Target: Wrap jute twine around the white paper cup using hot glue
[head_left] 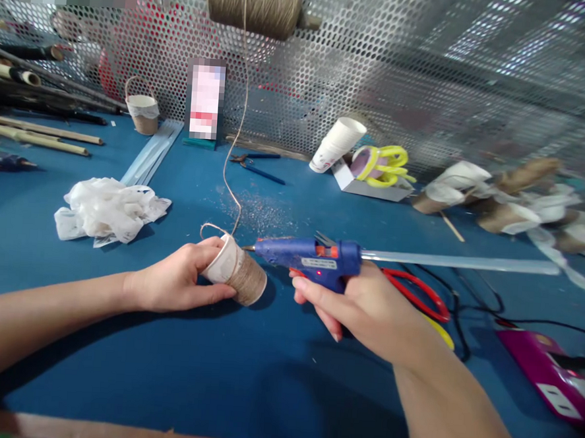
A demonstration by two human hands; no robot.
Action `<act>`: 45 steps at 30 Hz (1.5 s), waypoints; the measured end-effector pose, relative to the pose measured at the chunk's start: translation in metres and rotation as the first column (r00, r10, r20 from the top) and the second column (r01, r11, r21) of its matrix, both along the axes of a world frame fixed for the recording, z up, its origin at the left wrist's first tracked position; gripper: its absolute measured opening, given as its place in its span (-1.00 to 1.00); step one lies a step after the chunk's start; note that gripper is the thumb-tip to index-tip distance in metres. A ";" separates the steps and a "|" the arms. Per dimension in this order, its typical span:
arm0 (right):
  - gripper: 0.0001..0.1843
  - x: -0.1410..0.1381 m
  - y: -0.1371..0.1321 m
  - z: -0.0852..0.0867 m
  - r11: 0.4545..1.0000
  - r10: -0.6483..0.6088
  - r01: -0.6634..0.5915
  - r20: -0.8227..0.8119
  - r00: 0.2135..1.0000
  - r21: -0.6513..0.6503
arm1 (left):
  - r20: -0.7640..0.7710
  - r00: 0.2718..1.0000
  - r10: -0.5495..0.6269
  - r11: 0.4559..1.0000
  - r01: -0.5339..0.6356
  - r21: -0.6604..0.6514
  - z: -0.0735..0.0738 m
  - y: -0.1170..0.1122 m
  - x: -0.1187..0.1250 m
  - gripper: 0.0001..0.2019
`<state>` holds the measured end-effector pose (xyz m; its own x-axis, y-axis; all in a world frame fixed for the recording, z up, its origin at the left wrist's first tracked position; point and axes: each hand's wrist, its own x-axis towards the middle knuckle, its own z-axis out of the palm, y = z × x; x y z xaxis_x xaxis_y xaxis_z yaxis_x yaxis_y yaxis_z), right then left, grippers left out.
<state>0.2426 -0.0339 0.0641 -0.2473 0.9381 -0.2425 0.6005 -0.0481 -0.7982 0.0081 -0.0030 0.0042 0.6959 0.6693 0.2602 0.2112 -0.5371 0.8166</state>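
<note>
My left hand (180, 279) is closed around a white paper cup (235, 273) lying on its side, its lower part wrapped in brown twine. A strand of twine (236, 143) runs from the cup up to a large spool (256, 4) hanging on the mesh wall. My right hand (366, 306) grips a blue hot glue gun (314, 257) with a clear glue stick (463, 262) sticking out behind. The gun's nozzle touches the cup's side near the rim. Both hands hover just over the blue table (243, 374).
A crumpled white lace heap (107, 209) lies left. Bamboo sticks (35, 134), a finished small cup basket (143, 113), blue pliers (256, 164), stacked paper cups (337, 144), a box with yellow scissors (382, 170), red scissors (421, 293), finished wrapped cups (502, 199) and a pink power strip (550, 377) surround the work spot.
</note>
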 end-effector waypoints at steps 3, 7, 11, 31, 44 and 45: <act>-0.82 0.001 0.004 -0.002 1.000 0.001 -0.003 -0.038 0.999 -0.028 | 0.008 1.000 -0.010 1.000 0.010 -0.004 0.001 -0.001 0.000 -0.91; -0.76 0.012 0.014 -0.005 0.996 -0.078 0.065 -0.212 0.974 -0.069 | -0.008 1.000 0.001 1.000 -0.001 -0.016 0.001 -0.001 0.000 -0.90; -0.70 0.033 0.036 -0.005 0.945 -0.316 0.325 -0.319 0.894 -0.024 | -0.004 0.999 0.032 0.999 -0.032 -0.004 0.002 -0.001 0.001 -0.88; -0.67 0.058 0.109 -0.039 0.835 -0.550 0.485 0.379 0.745 0.259 | 0.025 0.999 0.042 0.998 -0.043 0.047 0.005 -0.002 0.000 -0.90; -0.63 -0.065 0.048 -0.004 0.942 0.305 -0.331 -0.267 0.914 -0.054 | 0.015 0.992 -0.129 0.991 0.128 0.037 0.010 -0.012 0.004 -0.91; -0.72 -0.066 0.048 -0.004 0.956 0.252 -0.287 -0.330 0.910 -0.061 | 0.011 0.992 -0.124 0.992 0.124 0.019 0.010 -0.012 0.003 -0.91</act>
<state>0.1767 0.0138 0.0602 -0.5672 0.7978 -0.2043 0.3203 -0.0148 -0.9472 0.0116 -0.0152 0.0144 0.7700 0.5731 0.2804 0.1323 -0.5734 0.8085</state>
